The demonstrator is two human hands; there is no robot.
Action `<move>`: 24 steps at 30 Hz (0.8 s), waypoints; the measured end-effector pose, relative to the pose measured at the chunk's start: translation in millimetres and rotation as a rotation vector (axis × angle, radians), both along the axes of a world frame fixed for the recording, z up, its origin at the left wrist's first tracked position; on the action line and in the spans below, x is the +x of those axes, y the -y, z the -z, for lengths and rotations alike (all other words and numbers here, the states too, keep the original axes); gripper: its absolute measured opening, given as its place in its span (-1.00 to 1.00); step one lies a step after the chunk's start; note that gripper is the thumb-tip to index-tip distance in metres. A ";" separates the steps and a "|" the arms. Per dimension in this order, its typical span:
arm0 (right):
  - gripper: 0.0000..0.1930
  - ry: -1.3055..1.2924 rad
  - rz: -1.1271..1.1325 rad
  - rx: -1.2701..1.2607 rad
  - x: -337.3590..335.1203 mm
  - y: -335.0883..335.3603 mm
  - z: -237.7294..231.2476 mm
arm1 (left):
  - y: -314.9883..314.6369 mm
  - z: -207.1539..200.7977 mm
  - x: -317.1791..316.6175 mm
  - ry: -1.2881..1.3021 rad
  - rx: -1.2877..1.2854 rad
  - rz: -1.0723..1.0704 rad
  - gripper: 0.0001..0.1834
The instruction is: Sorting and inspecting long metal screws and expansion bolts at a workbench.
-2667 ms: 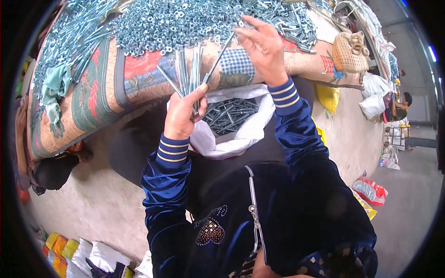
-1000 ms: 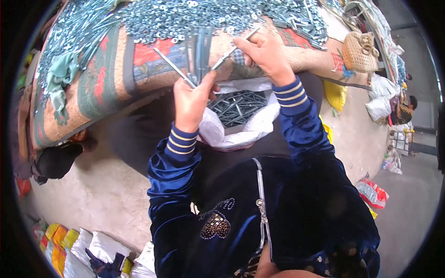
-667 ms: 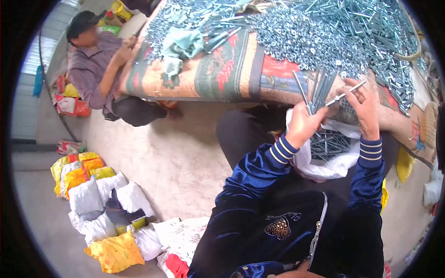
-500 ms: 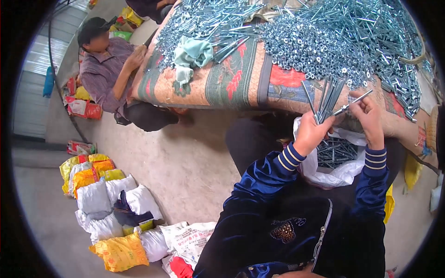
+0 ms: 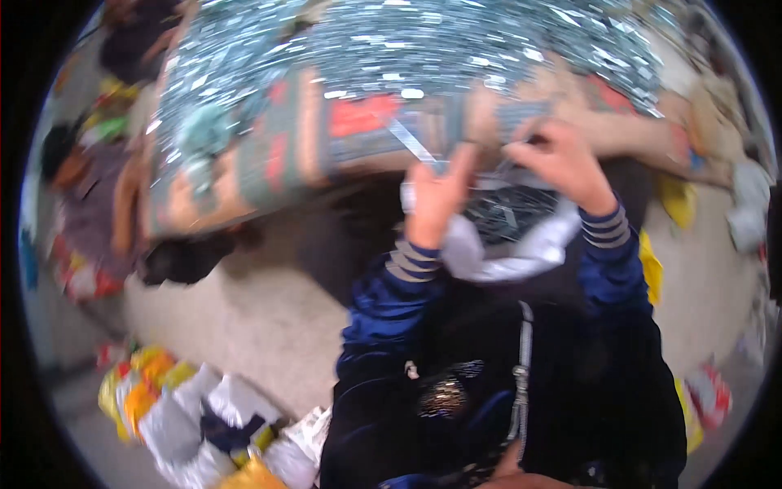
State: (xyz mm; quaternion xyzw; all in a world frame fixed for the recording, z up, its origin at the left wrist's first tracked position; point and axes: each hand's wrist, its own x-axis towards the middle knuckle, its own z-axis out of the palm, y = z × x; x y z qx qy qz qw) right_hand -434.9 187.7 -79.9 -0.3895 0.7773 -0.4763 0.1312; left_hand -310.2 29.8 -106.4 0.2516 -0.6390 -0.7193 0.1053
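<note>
Above the near edge of the table, my left hand (image 5: 438,191) is closed round a long metal bolt (image 5: 414,143) that sticks out up and to the left. My right hand (image 5: 562,155) is to its right, fingers bent together in a pinch; blur hides what they hold. Between and below the hands, a white sack (image 5: 509,267) stands open in my lap. Dark metal bolts (image 5: 509,210) lie inside it, and a thin bright streak shows above them near my right fingers.
A table covered with a patterned cloth (image 5: 366,147) bears a heap of shiny metal hardware (image 5: 423,49) and a pale green rag (image 5: 204,134). Another person (image 5: 98,196) sits at its left end. Filled white bags (image 5: 171,424) and yellow ones lie on the floor at lower left.
The view has swung, so the table appears shifted left and is blurred. The fanned bunch of bolts in my left hand no longer shows; one bolt is seen there. My hands are further apart.
</note>
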 end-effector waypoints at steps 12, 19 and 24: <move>-0.82 -0.640 0.539 0.262 -136.6 -61.9 18.0 | -0.8 9.0 -2.5 -0.068 0.401 0.116 -0.70; -0.87 -1.165 0.352 0.436 -150.6 -45.0 23.5 | 8.2 13.7 0.4 -0.058 0.457 0.171 -0.70; -0.87 0.093 0.271 -0.150 -100.9 -28.4 5.5 | 7.3 10.4 1.6 -0.019 0.488 0.229 -0.72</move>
